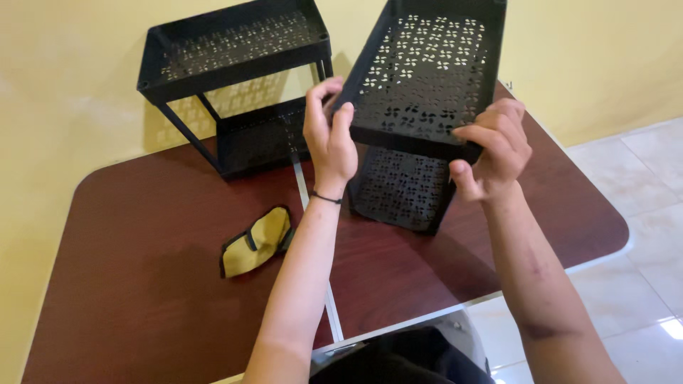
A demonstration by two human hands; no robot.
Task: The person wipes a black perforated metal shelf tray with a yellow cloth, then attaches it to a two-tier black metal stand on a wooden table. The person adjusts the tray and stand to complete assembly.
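I see the black perforated metal tray (427, 75) held up over the far right part of the table, tilted so its open face turns toward me and its long axis runs from the near edge up and away toward the wall. Its floor is punched with small pinwheel-shaped cutouts. My left hand (329, 135) closes on the tray's near left corner, fingers curled over the rim and thumb pressed against the side. My right hand (493, 148) grips the near right corner, fingers wrapped over the front rim, thumb pointing down below it. Neither hand is spread; both are narrowed onto the rim. Just under the tray stands a lower black perforated shelf (400, 188), resting on the table; I cannot tell whether the tray I hold touches its posts. Both trays hold nothing that I can see. To the left, near the wall, stands a two-tier black rack (235, 85) of the same pattern, its upper and lower trays joined by thin legs, with nothing in them either. Nearer to me and left of my left forearm lies a small yellow pouch with black trim (256, 242), flat on the dark red-brown folding table (142, 284). A pale tiled floor (640, 213) shows on the right, and a yellow wall (71, 71) behind.
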